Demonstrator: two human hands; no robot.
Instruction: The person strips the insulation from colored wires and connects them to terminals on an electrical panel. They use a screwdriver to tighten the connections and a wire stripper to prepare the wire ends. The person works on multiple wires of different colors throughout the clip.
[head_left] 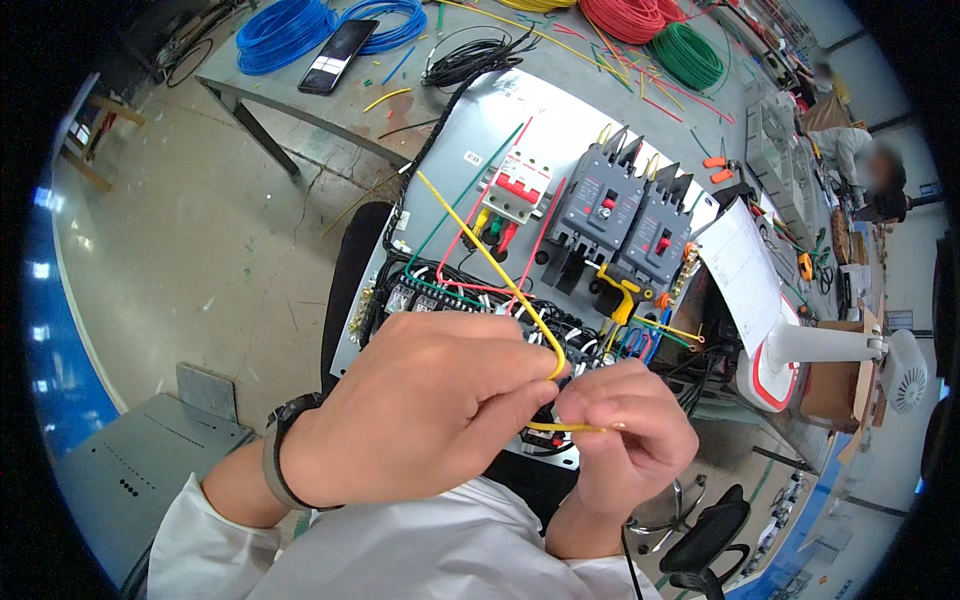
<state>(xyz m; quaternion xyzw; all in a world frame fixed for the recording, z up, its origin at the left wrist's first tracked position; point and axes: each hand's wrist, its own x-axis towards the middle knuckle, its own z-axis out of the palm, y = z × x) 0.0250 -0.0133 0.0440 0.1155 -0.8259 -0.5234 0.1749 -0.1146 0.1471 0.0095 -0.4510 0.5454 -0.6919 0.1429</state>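
Note:
A yellow wire (492, 262) runs down across a metal mounting panel (456, 131) and bends sharply between my hands. My left hand (420, 410), a watch on its wrist, pinches the wire at the bend. Thumb and fingers of my right hand (630, 430) are closed on the wire's short end. Beyond my hands, the panel carries a small breaker with red levers (521, 186) and two dark grey moulded-case breakers (597, 204). Wired terminal rows (420, 298) lie partly hidden under my left hand. A yellow-handled tool (622, 292) rests beside the lower breaker.
On the grey table lie blue wire coils (286, 36), a phone (339, 57), a black cable bundle (474, 58), red (622, 20) and green coils (687, 56), and wire offcuts. A paper sheet (742, 275) and white fan (770, 365) stand right. Another person (850, 150) is far right.

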